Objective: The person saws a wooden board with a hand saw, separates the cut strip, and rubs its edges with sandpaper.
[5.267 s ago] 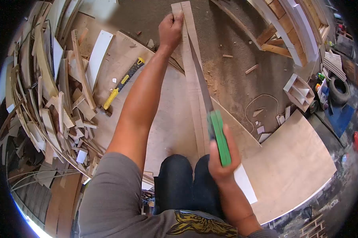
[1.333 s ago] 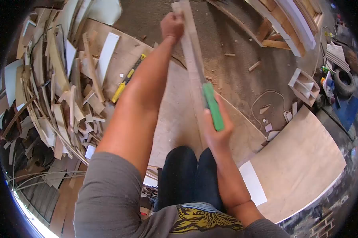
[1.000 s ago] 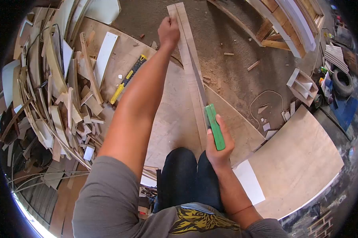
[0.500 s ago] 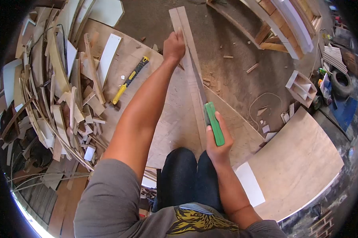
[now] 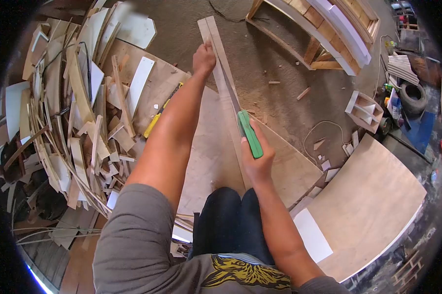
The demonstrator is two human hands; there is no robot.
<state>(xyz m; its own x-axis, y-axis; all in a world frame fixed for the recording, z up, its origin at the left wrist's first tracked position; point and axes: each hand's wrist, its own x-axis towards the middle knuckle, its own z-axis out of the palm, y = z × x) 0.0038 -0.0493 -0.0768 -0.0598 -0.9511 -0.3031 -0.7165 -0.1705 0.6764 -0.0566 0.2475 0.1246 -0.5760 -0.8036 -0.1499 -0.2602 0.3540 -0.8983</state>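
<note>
A long narrow wooden strip (image 5: 222,93) with a line along it runs from the top centre down toward my knees. My left hand (image 5: 204,58) is wrapped round its left edge near the far end. Lower down, my right hand (image 5: 258,160) grips the green handle (image 5: 251,134) of a saw. The saw's thin blade (image 5: 229,86) lies along the strip, pointing away from me toward my left hand. Beneath the strip is a pale wooden board (image 5: 201,147). A yellow and black tool (image 5: 156,122) lies left of my left forearm, which partly covers it.
Wood offcuts (image 5: 79,127) are heaped at the left. A curved wooden frame (image 5: 324,29) stands at the top right. Toward the right are an open box (image 5: 364,112), a tire (image 5: 413,97) and a large plywood sheet (image 5: 368,201). A white panel (image 5: 313,235) lies near my right forearm.
The strip's far end appears further left and lower. My right hand and the saw handle have moved up and left. My left forearm now covers part of the yellow and black tool.
</note>
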